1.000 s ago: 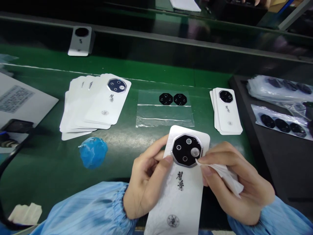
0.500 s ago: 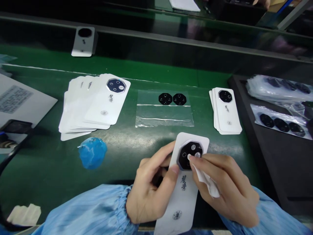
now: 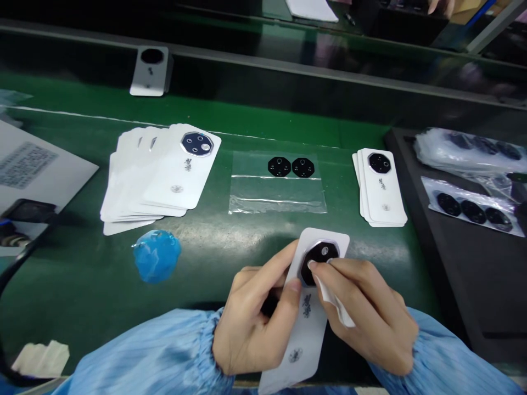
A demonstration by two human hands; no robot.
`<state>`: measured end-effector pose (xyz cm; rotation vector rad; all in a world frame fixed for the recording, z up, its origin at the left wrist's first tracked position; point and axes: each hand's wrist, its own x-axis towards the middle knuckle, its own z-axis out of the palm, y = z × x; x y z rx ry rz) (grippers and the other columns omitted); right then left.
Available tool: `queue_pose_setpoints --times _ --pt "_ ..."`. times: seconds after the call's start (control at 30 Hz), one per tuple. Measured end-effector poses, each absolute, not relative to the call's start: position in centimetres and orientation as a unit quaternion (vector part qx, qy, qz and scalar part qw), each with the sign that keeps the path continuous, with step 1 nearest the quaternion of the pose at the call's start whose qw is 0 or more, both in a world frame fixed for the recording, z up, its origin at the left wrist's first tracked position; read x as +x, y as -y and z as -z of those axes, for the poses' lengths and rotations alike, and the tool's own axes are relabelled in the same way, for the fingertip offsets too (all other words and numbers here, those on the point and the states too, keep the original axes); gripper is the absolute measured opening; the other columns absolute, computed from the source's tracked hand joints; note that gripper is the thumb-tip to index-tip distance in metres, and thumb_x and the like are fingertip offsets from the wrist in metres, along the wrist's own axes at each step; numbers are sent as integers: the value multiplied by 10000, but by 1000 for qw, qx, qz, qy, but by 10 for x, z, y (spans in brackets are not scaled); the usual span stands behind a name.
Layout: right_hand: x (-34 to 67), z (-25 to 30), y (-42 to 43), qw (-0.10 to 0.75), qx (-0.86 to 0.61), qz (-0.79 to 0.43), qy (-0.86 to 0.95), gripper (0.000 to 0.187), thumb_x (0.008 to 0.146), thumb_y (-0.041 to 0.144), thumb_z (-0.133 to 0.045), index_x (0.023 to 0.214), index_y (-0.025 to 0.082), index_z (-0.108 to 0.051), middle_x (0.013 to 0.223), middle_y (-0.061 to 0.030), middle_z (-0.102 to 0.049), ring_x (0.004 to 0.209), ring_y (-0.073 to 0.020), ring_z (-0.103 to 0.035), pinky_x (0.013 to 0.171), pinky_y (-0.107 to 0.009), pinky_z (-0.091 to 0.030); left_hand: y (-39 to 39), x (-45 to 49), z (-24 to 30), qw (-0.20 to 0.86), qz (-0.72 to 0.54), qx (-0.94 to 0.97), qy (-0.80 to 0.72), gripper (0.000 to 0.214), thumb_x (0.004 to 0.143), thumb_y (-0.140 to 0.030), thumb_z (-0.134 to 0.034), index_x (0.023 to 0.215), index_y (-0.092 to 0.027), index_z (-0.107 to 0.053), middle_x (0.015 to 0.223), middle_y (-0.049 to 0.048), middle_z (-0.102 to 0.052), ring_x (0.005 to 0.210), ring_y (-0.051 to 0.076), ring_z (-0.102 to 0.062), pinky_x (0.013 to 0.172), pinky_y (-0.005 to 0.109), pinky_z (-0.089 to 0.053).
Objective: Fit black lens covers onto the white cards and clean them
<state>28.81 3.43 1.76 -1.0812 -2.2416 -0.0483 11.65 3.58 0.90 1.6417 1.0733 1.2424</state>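
Note:
A white phone back cover [image 3: 304, 334] is tilted near the table's front edge, with a black octagonal camera lens plate [image 3: 319, 252] near its top. My left hand [image 3: 261, 312] grips the cover along its left side, thumb on the face beside the lens plate. Folded in my right hand [image 3: 366, 307] is a white wiping cloth [image 3: 335, 302]; the fingers press at the lens plate and hide part of it. Above the hands lies a clear plastic bag [image 3: 278, 195] with two black octagonal lens plates [image 3: 291, 167] at its upper part.
Fanned white covers [image 3: 164, 175] lie left, a smaller stack [image 3: 381, 186] right, another stack [image 3: 149, 71] at the back. A crumpled blue film [image 3: 156, 256] sits on the green table. The black tray [image 3: 465, 263] at right holds bagged lens plates [image 3: 473, 211].
My right hand has slid a little left across the lens plate, cloth still in it. The cover has dipped slightly lower at its top end. My left hand keeps its grip.

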Motion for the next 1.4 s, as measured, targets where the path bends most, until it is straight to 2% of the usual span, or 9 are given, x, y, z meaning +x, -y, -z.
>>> queue_pose_setpoints --times 0.17,0.27,0.37,0.43,0.63,0.93,1.1,1.33,1.4 --pt "286 -18 -36 336 -407 13 849 249 840 5 -566 1052 105 -649 948 -64 -640 746 -148 -634 516 -271 -493 -35 117 -11 389 -499 651 -420 509 869 -68 -480 1352 -225 -492 550 -70 -559 408 48 -412 425 167 -363" --pt "288 -25 -41 326 -418 -76 845 231 858 42 -547 1057 136 -617 924 -57 -621 750 -152 -637 528 -273 -500 -36 116 -12 416 -485 636 -432 491 885 -98 -483 1337 -288 -503 579 -71 -599 430 46 -430 432 151 -365" --pt "288 -36 -44 396 -461 -194 770 209 854 50 -542 1003 183 -600 867 -30 -591 703 -137 -623 515 -260 -509 -37 114 -14 473 -468 597 -449 451 912 -150 -489 1314 -354 -509 600 -71 -620 442 49 -432 423 145 -349" --pt "287 -41 -45 450 -469 -229 724 206 844 38 -546 970 191 -602 828 -19 -570 644 -125 -605 490 -256 -509 -37 113 -15 522 -460 563 -446 415 929 -186 -483 1300 -369 -515 572 -69 -596 424 54 -395 396 153 -308" --pt "284 -48 -42 504 -476 -214 688 240 819 -4 -561 937 192 -633 762 -28 -567 568 -145 -573 418 -288 -506 -38 112 -16 594 -464 516 -407 403 932 -220 -477 1311 -351 -516 542 -48 -549 411 69 -334 374 176 -246" --pt "286 -48 -41 509 -472 -211 688 225 814 6 -560 916 190 -637 742 -29 -576 500 -133 -552 345 -281 -456 -40 114 -23 614 -456 490 -419 342 929 -257 -486 1253 -338 -561 598 -29 -595 451 79 -380 401 181 -272" --pt "284 -50 -41 508 -476 -216 684 231 824 -13 -540 915 179 -632 754 -31 -571 509 -129 -564 359 -278 -457 -42 115 -23 629 -456 483 -404 342 928 -239 -481 1235 -364 -565 627 -31 -574 482 80 -373 438 195 -273" --pt "285 -50 -44 506 -488 -202 682 214 829 8 -547 912 186 -631 759 -21 -573 502 -121 -552 366 -272 -459 -40 115 -23 625 -458 484 -408 347 923 -244 -490 1235 -374 -568 606 -35 -542 453 71 -329 409 187 -247" --pt "289 -49 -45 469 -471 -188 724 217 821 13 -573 948 180 -630 788 -25 -582 546 -124 -579 404 -265 -494 -39 115 -23 612 -463 494 -409 368 925 -230 -484 1246 -394 -558 573 -48 -500 443 67 -315 401 179 -242"
